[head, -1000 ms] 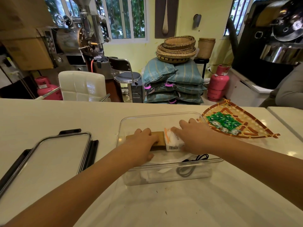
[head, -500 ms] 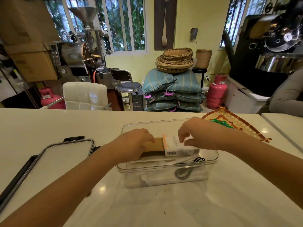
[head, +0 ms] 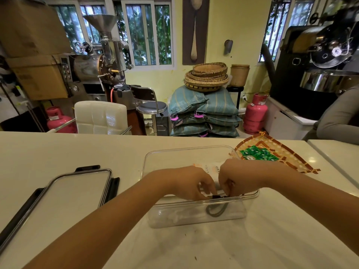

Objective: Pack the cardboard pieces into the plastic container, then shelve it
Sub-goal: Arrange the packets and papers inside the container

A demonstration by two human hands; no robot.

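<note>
A clear plastic container [head: 191, 151] stands on the white table in front of me. Both my hands reach into its near side. My left hand [head: 191, 181] and my right hand [head: 240, 176] curl their fingertips together on the black end of a dark cable [head: 216, 210] that loops against the container's near wall. Behind my hands lies a white box with orange print [head: 210, 166], partly covered. The brown cardboard piece is hidden under my left hand.
The container's lid [head: 77, 191], with black clasps, lies flat to the left. A woven tray [head: 293, 164] holding green packets [head: 256, 153] sits at the container's far right corner. Another person's grey sleeve [head: 340, 117] is at the right edge.
Both hands left the cardboard and the white box and moved toward me to the container's near wall, where their fingertips now meet on the cable. The white box lies farther back.
</note>
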